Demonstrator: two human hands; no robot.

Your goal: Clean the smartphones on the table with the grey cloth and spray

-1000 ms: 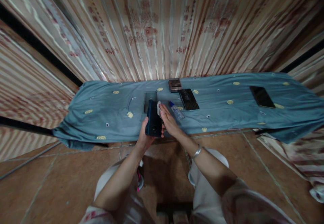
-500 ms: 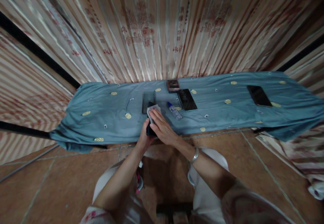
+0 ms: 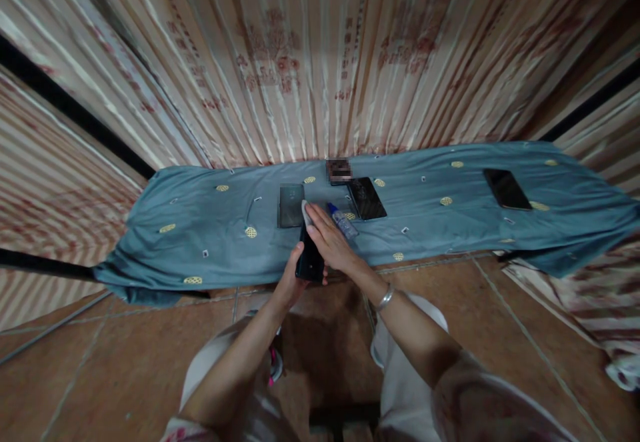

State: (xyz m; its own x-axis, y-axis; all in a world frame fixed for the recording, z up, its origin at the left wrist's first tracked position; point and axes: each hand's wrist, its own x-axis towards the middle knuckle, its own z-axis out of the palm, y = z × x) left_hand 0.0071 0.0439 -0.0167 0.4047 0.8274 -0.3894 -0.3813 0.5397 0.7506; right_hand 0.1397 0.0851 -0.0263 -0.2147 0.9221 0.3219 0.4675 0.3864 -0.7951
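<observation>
My left hand (image 3: 292, 275) is closed around a dark smartphone (image 3: 310, 259), with the thumb along its near left edge and fingertips showing at its right side. Over the phone's far end lies my right hand (image 3: 330, 237), its fingers together and pressing a pale cloth (image 3: 305, 213) against it. Most of the cloth is hidden under the fingers. Just behind the phone, a dark flat phone-like case (image 3: 291, 206) rests on the blue cloth cover (image 3: 220, 219). A small clear bottle with a blue cap (image 3: 344, 221) lies beside my right hand.
A black phone (image 3: 367, 197) lies near the middle, touching or close to a small blurred dark box (image 3: 339, 171). Another black phone (image 3: 507, 189) is at the right. Striped curtains (image 3: 310, 62) hang behind, and dark poles (image 3: 75, 102) flank the covered surface.
My right hand has shifted rightward with the cloth, toward the phone's right edge. More of the phone's dark surface now shows, and the case behind it is less covered.
</observation>
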